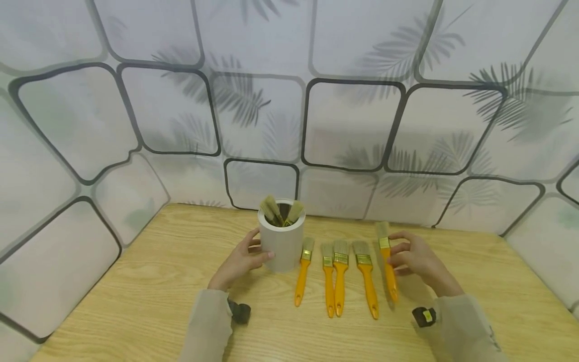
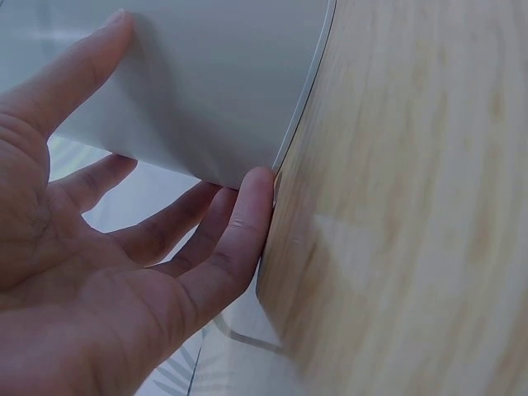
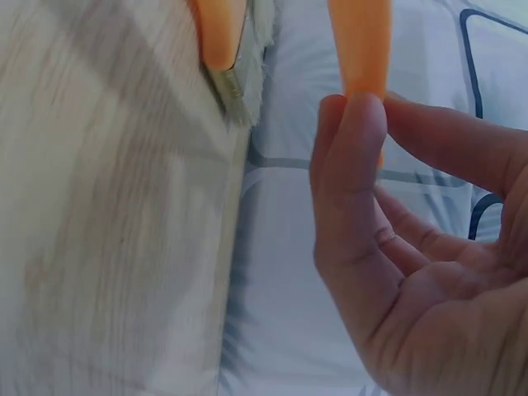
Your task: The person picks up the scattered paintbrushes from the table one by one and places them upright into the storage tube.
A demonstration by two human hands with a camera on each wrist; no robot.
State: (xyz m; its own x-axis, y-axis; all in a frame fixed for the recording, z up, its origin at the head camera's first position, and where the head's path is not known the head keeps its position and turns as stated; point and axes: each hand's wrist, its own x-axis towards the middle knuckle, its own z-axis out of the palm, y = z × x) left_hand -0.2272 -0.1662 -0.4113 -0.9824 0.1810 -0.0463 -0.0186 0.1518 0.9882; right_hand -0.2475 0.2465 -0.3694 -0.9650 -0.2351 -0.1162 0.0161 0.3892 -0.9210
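Note:
A white round container (image 1: 283, 246) stands on the wooden table with several paintbrushes (image 1: 271, 208) in it, bristles up. My left hand (image 1: 242, 259) holds its left side, thumb in front and fingers towards the back; in the left wrist view the fingertips (image 2: 258, 186) touch the wall near its edge. A paintbrush with an orange handle (image 1: 390, 274) is pinched between the thumb and fingers of my right hand (image 1: 413, 256), bristles pointing away from me. The right wrist view shows the pinch on the orange handle (image 3: 363, 45), with the bristles hidden there.
Between the container and my right hand, several orange-handled paintbrushes lie side by side: a narrow one (image 1: 304, 274), a close pair with its wider brush (image 1: 340, 281) on the right, and another wide one (image 1: 368, 281). A leaf-patterned wall covering (image 1: 262, 115) rises behind the table (image 1: 149, 301).

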